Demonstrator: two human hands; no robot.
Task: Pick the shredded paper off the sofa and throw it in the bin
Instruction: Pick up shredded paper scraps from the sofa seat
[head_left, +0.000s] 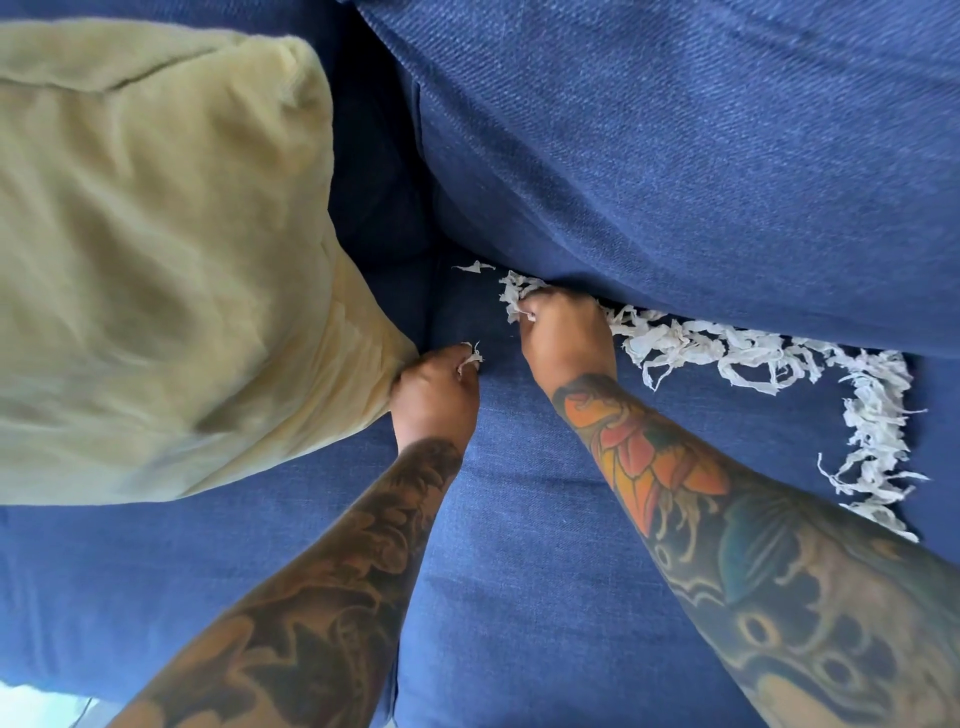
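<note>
Shredded paper (737, 358) lay in a long white trail on the seat of a blue sofa (519, 571), running from the right hand along the crease under the back cushion (675, 156) and then curling toward the person on the far right. One stray scrap (474, 267) sat just beyond the right hand, apart from the rest.

The right hand (563, 338) was clenched around a clump at the near end of the trail. The left hand (436, 392), just beside it, pinched a small scrap (474, 356) in curled fingers.

The strips looked light and loosely tangled, so a handful could probably shed pieces as it was lifted, dropping them back on the seat or onto the floor on the way to the bin. Strips lying against the crease might slip down behind the cushion if pushed rather than pinched.

A large yellow-green pillow (156, 260) pressed against the left hand's outer side and could hide scraps beneath it. No bin was in view.
</note>
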